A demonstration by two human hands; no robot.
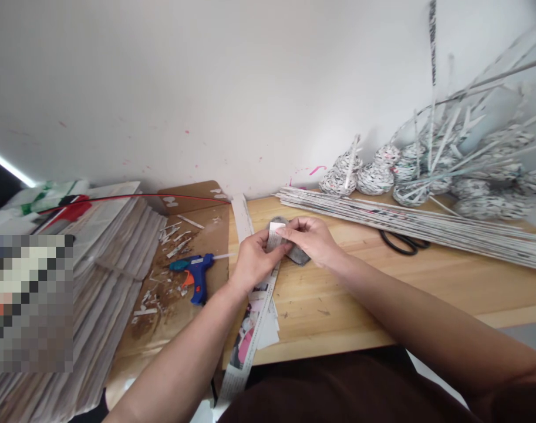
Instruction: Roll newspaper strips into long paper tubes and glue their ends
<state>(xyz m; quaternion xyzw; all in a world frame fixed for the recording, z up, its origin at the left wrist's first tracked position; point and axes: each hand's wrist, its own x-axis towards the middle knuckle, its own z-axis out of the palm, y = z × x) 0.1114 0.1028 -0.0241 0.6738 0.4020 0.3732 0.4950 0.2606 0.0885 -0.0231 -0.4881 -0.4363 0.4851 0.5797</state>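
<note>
A long newspaper strip (252,329) runs from the table's front edge up to my two hands, its pale upper end showing between them. My left hand (258,258) is closed on the strip, thumb against its face. From the other side, my right hand (309,238) pinches the strip's upper end between thumb and fingers. Behind and below the hands lies a grey, cloth-like pad (298,255), partly covered by them. Beneath the hanging strip, more paper strips (270,329) rest on the wooden table (338,311).
A blue glue gun (199,276) lies left on a cardboard sheet (162,329) with paper scraps. Beyond it rises a tall newspaper stack (104,270). At right are rolled paper sticks (382,217), black-handled scissors (402,244) and several woven paper figures (376,173) along the wall.
</note>
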